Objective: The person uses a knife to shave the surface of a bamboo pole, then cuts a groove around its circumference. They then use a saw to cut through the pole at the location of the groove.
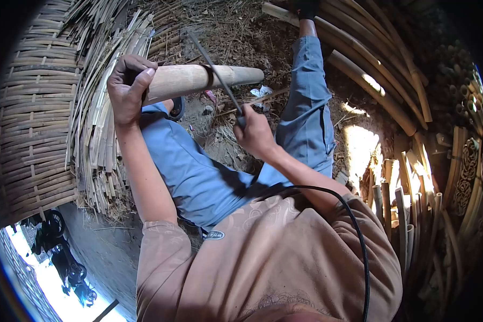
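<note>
My left hand (127,91) is closed round the near end of a thick, pale bamboo piece (180,80), thumb pressed along its side. The bamboo lies crosswise above my legs, its narrower end pointing right. In my right hand (256,134) is the dark handle of a long, narrow knife (226,88), fingers wrapped round it. Its blade slants up and left across the bamboo, overlapping it in this view, and a dark shadow falls on the bamboo beside the blade.
Split bamboo strips (104,112) are heaped on the left by a woven bamboo panel (35,107). Long bamboo poles (375,64) lie at upper right, and cut bamboo pieces (408,214) stand at right. Shavings litter the ground (241,32). Motorbikes (64,257) stand outside at lower left.
</note>
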`<state>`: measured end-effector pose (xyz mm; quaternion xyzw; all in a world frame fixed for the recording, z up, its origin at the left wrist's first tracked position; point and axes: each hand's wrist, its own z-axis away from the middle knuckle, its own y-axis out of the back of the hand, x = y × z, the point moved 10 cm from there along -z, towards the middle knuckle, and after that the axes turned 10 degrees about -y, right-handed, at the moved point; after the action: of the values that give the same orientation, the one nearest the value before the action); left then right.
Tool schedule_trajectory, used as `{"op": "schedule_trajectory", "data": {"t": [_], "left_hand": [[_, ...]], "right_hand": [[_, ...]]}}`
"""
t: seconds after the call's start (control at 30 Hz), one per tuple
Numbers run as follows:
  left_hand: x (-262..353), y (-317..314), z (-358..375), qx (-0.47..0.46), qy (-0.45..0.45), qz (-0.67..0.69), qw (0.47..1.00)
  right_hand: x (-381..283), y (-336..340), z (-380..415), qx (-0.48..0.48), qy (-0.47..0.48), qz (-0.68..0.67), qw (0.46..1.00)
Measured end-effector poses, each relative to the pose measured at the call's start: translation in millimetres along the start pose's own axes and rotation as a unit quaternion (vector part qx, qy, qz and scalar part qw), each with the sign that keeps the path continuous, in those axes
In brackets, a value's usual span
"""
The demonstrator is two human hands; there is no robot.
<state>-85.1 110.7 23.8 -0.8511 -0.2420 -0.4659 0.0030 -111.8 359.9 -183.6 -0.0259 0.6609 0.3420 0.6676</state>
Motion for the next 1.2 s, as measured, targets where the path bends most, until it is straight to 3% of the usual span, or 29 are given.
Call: {"op": "schedule_trajectory", "data": {"t": [0.13, 0.17, 0.23, 0.27, 0.37, 0.4, 0.47, 0.57, 0.6, 0.83, 0.93, 1.0, 1.2], "left_hand": [[-1.3, 4.6, 7.6, -0.004, 0.001, 0.012, 1.000], [-1.2, 4.3, 7.8, -0.007, 0.001, 0.018, 1.000], [3.5, -1.9, 4.6, -0.020, -0.007, 0.015, 1.000], [5.7, -5.8, 2.2, -0.025, -0.013, 0.017, 0.999], [5.8, -10.2, 7.7, -0.035, -0.006, 0.026, 0.999], [7.2, -9.0, 7.2, -0.043, -0.015, 0.020, 0.999], [9.3, -8.4, 9.2, -0.075, -0.026, 0.016, 0.997], [7.0, -7.2, 8.4, -0.047, -0.014, 0.024, 0.999], [7.4, -8.1, 5.7, -0.045, -0.014, 0.021, 0.999], [14.5, -15.5, 5.4, -0.070, -0.033, 0.032, 0.996], [17.4, -17.7, 7.6, -0.072, -0.036, 0.039, 0.996], [20.7, -23.3, 7.5, -0.082, -0.047, 0.039, 0.995], [19.3, -23.3, 7.2, -0.101, -0.051, 0.051, 0.992]], "right_hand": [[65.4, -25.1, -28.0, 0.004, -0.052, 0.002, 0.999], [74.4, -14.7, -41.3, 0.078, -0.008, 0.085, 0.993], [99.8, -10.7, -72.6, 0.035, -0.043, 0.084, 0.995], [85.5, -3.5, -69.8, 0.013, -0.058, 0.085, 0.995], [27.2, 3.7, -30.0, 0.022, 0.046, 0.052, 0.997], [9.9, 3.0, -16.2, -0.012, 0.021, 0.015, 1.000], [24.3, -9.5, -15.7, -0.016, -0.017, 0.043, 0.999], [63.3, -2.8, -47.9, 0.027, -0.033, 0.068, 0.997], [62.3, -1.6, -56.3, 0.013, -0.032, 0.108, 0.994], [15.5, -0.6, -0.5, -0.010, -0.002, 0.032, 0.999], [77.5, -3.3, -32.2, 0.047, -0.065, 0.097, 0.992], [113.7, 2.1, -64.6, 0.034, -0.090, 0.130, 0.987], [26.1, 9.2, -13.7, -0.007, 0.020, 0.036, 0.999]]}}
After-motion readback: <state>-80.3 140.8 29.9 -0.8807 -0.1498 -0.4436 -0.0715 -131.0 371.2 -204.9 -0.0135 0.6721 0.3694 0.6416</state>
